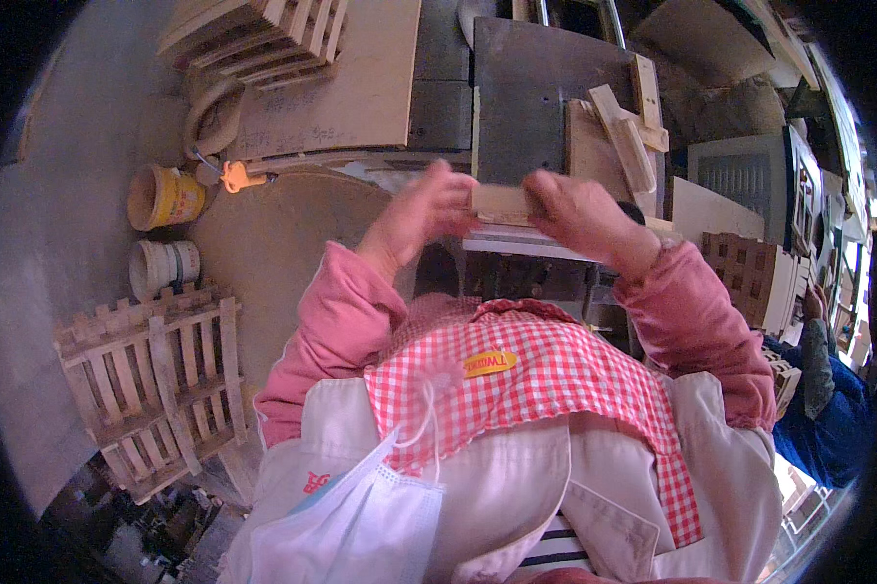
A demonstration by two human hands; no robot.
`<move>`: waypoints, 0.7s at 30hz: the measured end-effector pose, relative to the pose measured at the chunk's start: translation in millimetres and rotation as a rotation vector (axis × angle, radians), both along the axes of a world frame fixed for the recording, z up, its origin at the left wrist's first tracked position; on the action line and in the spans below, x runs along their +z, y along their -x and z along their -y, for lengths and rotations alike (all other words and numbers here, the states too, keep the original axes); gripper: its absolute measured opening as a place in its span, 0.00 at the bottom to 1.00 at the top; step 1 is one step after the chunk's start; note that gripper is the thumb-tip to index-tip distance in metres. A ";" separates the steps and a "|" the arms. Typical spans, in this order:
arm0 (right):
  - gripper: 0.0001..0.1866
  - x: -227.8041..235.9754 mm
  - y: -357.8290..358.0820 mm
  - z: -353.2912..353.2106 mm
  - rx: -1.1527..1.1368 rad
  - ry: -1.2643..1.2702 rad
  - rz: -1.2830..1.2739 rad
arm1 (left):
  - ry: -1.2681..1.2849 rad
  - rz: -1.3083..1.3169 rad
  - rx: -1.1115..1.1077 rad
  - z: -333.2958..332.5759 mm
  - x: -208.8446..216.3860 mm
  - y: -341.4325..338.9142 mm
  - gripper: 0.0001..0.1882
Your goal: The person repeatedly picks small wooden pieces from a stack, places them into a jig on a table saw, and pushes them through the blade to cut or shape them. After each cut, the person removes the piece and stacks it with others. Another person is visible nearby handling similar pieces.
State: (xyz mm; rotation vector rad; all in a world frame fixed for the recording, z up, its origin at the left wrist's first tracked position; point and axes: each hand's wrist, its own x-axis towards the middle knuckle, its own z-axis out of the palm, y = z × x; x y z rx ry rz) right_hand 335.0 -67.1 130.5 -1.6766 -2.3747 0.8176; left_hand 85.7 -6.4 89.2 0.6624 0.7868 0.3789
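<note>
Between my two hands is a short, pale wooden board [500,203], lying crosswise over the near edge of a dark flat machine table [516,92]. My left hand [427,216] is at the board's left end, its fingers curled against it and a little blurred. Around the right end, the fingers of my right hand [586,214] are closed. To the right on the table lie several loose wooden strips [621,136] on top of a wider brown board [584,146].
Left of the machine, a brown panel [331,117] carries slatted wooden pieces [283,39]. An orange object [236,176] hangs near a yellow bucket [161,198] and a white bucket [164,269]. Slatted wooden frames [156,380] lie lower left. Another person in blue [833,419] is at far right.
</note>
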 end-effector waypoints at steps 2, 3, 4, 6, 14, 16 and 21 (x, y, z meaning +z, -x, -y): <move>0.13 -12.3 -3.1 -23.7 -0.051 0.010 0.051 | -0.021 -0.092 0.253 -3.9 -9.6 15.5 0.28; 0.14 -22.6 -1.0 -36.3 -0.055 -0.005 0.053 | -0.046 -0.104 0.255 -1.2 -14.3 18.9 0.27; 0.15 -33.3 1.7 -45.6 -0.064 -0.014 0.063 | -0.064 -0.140 0.264 3.3 -17.7 22.7 0.25; 0.15 -54.6 6.9 -57.2 -0.036 -0.044 0.063 | -0.074 -0.174 0.268 10.8 -22.7 28.2 0.23; 0.11 -89.4 16.9 -56.6 0.021 -0.068 0.208 | -0.088 -0.172 0.301 20.6 -28.2 45.2 0.20; 0.11 -85.9 13.6 -58.3 0.027 0.016 0.213 | -0.084 -0.196 0.306 18.7 -28.2 49.9 0.20; 0.13 -84.0 3.9 -78.2 -0.005 -0.021 0.179 | -0.078 -0.207 0.303 20.6 -29.3 53.4 0.20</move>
